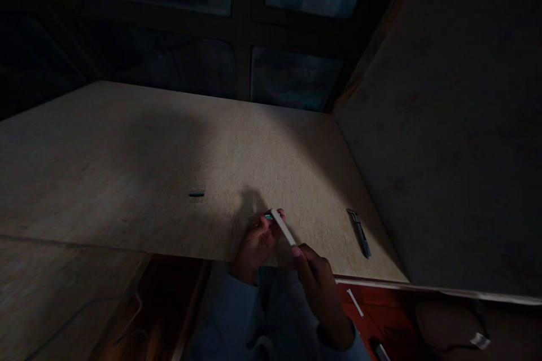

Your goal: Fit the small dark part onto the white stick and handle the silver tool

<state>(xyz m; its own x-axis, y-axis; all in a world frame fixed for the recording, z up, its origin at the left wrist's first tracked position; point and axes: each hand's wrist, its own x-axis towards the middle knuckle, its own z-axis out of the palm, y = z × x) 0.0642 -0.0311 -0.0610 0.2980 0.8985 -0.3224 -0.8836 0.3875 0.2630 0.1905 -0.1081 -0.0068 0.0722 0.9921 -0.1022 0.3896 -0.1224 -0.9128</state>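
Note:
In dim light, my left hand pinches a small dark object with a bluish end at its fingertips. My right hand grips the lower end of a thin white strip that runs up to the left hand's fingertips. Both hands hover over the near edge of a large plywood sheet. I cannot make out what the small dark object is.
A utility knife lies on the plywood to the right of my hands. A small dark piece lies on the sheet to the left. An upright board stands on the right. A white strip lies on the red floor below.

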